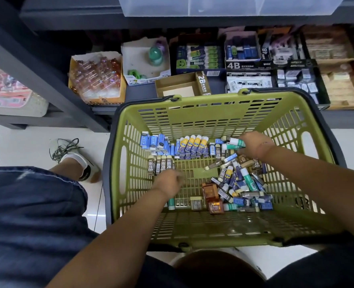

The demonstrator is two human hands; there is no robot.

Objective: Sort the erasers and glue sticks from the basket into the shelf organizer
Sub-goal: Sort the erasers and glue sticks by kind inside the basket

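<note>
Crouching over the green basket [217,121] on the floor, both hands are down inside it. Nearest is the loose pile [241,190] of mixed erasers and glue sticks, right half of the basket floor. The left hand [168,182] sits just below a lined-up row of 2B erasers [161,165]; its fingers are curled but blurred, so I can't tell if it pinches anything. Farther in, the right hand [255,145] is curled round green glue sticks [235,143] at the pile's far edge. Rows of blue erasers [155,142] and yellow-capped items [193,144] stand along the far wall.

Everything is likely light, small and rigid. The round glue tubes look smooth and prone to rolling, so grip them across the barrel, not by the cap. Erasers are best pinched on the paper sleeve's flat faces, several at once. An open 2B box [180,87] waits on the shelf beyond.
</note>
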